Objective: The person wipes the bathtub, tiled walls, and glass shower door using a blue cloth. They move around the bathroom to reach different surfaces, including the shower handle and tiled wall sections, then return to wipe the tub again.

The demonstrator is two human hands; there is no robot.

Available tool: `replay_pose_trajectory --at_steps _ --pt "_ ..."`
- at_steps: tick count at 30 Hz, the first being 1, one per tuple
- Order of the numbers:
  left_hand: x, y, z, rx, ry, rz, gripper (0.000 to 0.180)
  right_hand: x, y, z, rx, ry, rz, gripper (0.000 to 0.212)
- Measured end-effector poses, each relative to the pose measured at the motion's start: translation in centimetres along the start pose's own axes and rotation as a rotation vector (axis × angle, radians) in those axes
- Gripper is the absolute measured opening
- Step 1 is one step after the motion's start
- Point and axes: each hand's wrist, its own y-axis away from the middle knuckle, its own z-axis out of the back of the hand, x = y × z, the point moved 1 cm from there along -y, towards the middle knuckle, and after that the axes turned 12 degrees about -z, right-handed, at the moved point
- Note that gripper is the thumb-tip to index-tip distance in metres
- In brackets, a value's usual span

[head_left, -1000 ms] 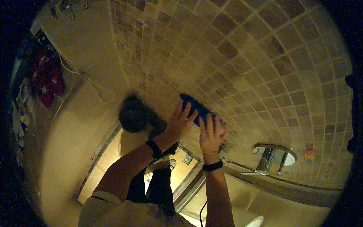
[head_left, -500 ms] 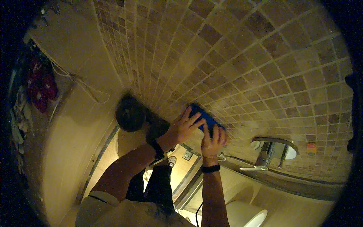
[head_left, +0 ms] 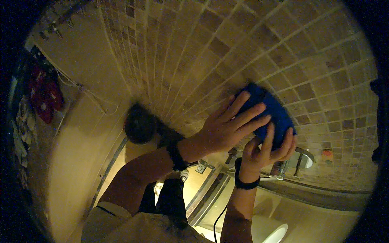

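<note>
Hands both flat on one blue cloth (head_left: 270, 111), pressed against the mosaic tile wall (head_left: 243, 48) just above the chrome tap (head_left: 298, 160). Your left hand (head_left: 227, 127) lies across the cloth's upper-left part, fingers (head_left: 247, 115) spread and straight. Your right hand (head_left: 267, 148) cups its lower edge from beneath, fingers curled up over the fabric. Neither hand pinches it; the cloth stays up by palm pressure alone.

Risks as I judge them:
- Ease off either palm and the cloth may slide down the wall onto the tap or the ledge below.
- You are leaning in with both arms raised and weight on the wall; if the tiles are wet, a hand could skid and drop you forward toward the tap.
- Light is dim and amber, so missed patches in the grout lines would be hard to spot.
- The dark round object (head_left: 139, 123) near your left forearm sits within elbow reach.
</note>
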Motion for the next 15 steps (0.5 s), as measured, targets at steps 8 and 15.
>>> replay_pose_trajectory --at_steps 8,15 --pt "2.0 7.2 -0.6 0.101 0.016 0.103 0.045 1.7 5.3 -3.1 0.105 -0.002 0.243 0.027" --pt "2.8 3.3 2.8 0.113 -0.082 0.051 0.045 3.0 0.9 -1.6 0.029 0.027 0.222 0.031"
